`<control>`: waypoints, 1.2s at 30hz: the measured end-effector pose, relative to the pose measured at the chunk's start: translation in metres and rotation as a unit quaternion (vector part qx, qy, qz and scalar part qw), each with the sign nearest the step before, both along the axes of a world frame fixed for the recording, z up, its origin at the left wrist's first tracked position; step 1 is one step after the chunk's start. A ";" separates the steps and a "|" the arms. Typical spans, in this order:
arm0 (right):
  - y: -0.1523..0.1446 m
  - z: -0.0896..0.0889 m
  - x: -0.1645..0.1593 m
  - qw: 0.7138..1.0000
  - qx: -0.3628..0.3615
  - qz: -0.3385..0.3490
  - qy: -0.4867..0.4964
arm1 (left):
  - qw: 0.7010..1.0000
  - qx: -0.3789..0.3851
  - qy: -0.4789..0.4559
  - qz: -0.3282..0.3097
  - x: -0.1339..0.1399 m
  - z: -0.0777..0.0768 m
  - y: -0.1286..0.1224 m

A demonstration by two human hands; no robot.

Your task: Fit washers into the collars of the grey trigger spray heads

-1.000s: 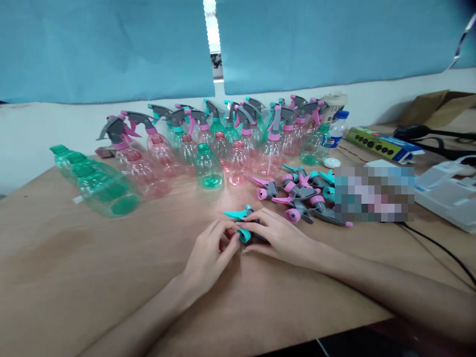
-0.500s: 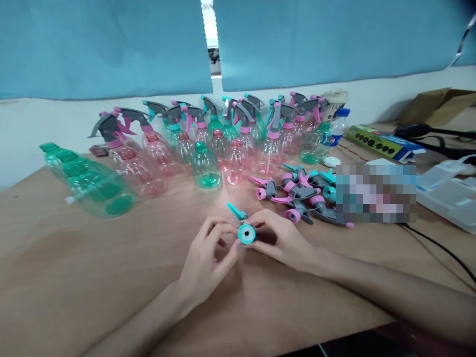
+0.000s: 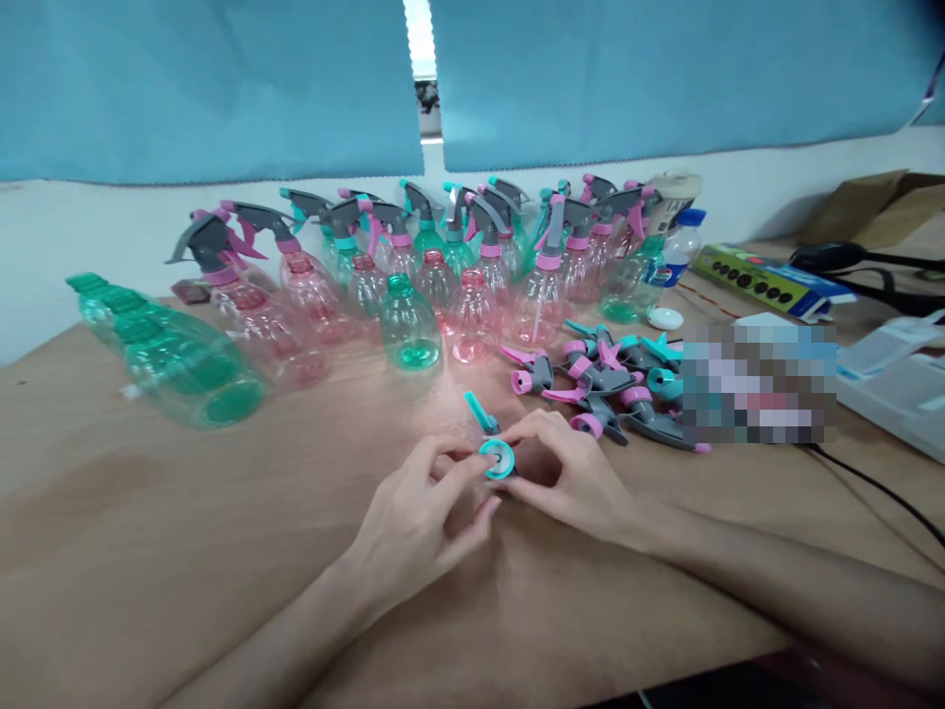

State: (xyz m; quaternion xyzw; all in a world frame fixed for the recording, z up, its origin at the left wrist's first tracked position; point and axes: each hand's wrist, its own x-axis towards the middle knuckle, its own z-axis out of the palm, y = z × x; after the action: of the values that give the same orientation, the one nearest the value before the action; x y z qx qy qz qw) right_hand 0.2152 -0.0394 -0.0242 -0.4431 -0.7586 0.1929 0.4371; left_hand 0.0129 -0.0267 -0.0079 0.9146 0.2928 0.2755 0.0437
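Note:
Above the front of the table, my right hand grips a trigger spray head from its right side, between thumb and fingers. Its turquoise collar faces me, with the white inside showing, and its turquoise trigger points up and to the left. My left hand is on the other side, the index fingertip at the collar's opening and another finger behind the rim. The left thumb stands apart, lower down. Much of the grey body is hidden behind the collar and fingers. Beyond stand a green bottle and a pink bottle, both without tops.
Loose pink and turquoise spray heads lie in a heap to the right. Rows of bottles with spray heads stand at the back. Green bottles lie at left. A black cable and clear plastic box are at right.
The left thumb has come off the spray head, and the left index fingertip has moved to the collar's opening. The head has turned slightly in the right hand.

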 end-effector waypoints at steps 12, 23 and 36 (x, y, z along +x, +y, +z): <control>0.002 -0.001 0.000 0.997 0.048 0.011 -0.059 | 0.999 -0.046 0.019 0.005 0.000 -0.003 0.000; 0.005 -0.003 0.002 0.997 0.045 0.002 -0.070 | 0.996 -0.089 0.007 0.023 0.005 -0.004 -0.003; 0.005 -0.008 0.002 1.000 0.016 0.021 -0.017 | 0.994 -0.099 -0.034 0.032 0.009 -0.003 -0.006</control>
State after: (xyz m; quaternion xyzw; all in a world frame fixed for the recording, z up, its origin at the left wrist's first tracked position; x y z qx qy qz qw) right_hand 0.2170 -0.0342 -0.0318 -0.4231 -0.7779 0.1827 0.4273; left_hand 0.0223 -0.0330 -0.0113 0.8860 0.3459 0.2774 0.1355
